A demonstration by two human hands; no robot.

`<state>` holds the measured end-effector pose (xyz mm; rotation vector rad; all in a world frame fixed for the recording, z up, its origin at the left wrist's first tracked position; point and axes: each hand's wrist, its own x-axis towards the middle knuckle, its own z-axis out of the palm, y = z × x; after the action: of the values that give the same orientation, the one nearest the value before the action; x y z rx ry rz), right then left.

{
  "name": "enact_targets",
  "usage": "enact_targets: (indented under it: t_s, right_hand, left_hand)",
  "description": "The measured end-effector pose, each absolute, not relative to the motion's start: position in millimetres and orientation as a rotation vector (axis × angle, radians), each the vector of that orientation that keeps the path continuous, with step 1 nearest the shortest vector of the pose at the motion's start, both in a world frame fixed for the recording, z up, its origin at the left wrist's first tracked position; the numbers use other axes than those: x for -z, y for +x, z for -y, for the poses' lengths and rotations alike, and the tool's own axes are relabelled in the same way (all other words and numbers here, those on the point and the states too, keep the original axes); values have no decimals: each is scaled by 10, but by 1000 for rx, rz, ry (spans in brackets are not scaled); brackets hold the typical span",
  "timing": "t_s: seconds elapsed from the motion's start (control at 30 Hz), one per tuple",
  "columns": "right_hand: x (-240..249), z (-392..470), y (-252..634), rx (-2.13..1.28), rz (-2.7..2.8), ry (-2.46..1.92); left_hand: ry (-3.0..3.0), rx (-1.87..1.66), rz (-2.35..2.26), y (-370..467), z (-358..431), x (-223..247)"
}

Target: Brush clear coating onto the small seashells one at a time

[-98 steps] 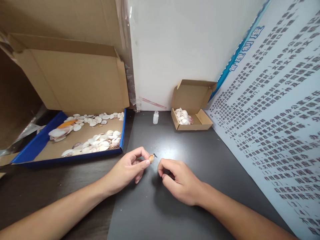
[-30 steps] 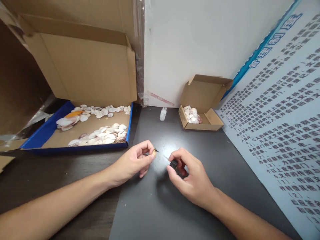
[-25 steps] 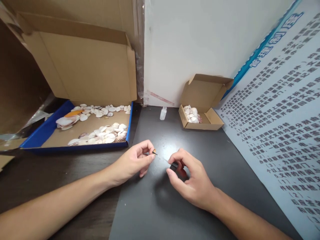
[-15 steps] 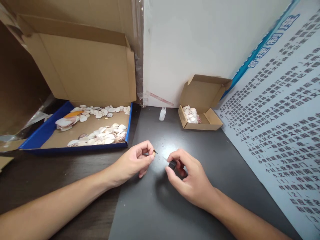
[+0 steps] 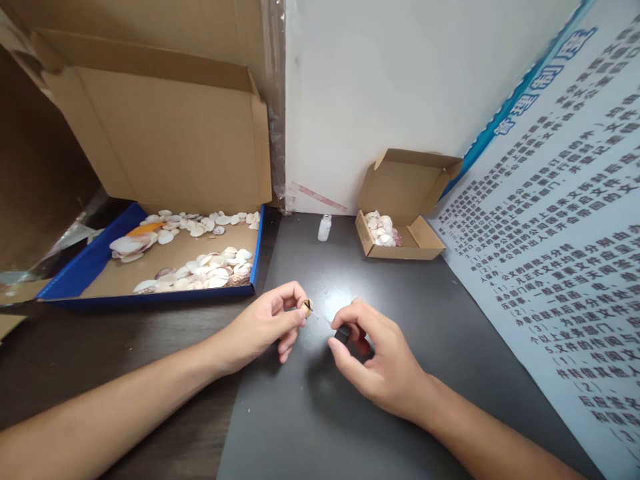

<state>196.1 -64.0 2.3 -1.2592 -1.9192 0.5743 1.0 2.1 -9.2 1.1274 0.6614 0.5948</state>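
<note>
Between thumb and fingertips, my left hand (image 5: pixel 280 317) pinches a small tan, round-edged piece (image 5: pixel 307 308) with a dark mark on it; its kind is unclear. My right hand (image 5: pixel 377 347), just to the right, grips a black brush cap (image 5: pixel 343 334). A thin clear stem (image 5: pixel 325 320) runs from the cap toward the tan piece; whether its tip touches is too fine to tell. Farther back stands a small uncapped bottle (image 5: pixel 325 229) of whitish, clear look.
A blue-edged cardboard box (image 5: pixel 145 301) at left holds many shells (image 5: pixel 207 270) and an orange piece (image 5: pixel 145 229). At back right, a smaller open carton (image 5: pixel 407 253) contains white shells (image 5: pixel 383 229). A white wall panel (image 5: pixel 400 80) and a printed poster (image 5: pixel 565 220) border the dark table (image 5: pixel 280 427).
My left hand has turned the tan piece so more of its face shows. The right hand has shifted slightly left, bringing the clear stem nearer to it.
</note>
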Motion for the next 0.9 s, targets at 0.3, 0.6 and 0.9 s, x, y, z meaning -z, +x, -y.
enact_targets:
  t_s: [0.3, 0.6, 0.9]
  right_hand:
    - [-22, 653, 1979, -581, 1952, -1273]
    - [-15, 655, 1984, -676, 1940, -1218]
    - [-13, 666, 1976, -692, 1928, -1202]
  left_hand:
    - [1092, -604, -669, 6, -11, 64]
    - [1101, -609, -675, 0, -18, 108]
    - [1124, -599, -686, -3, -26, 116]
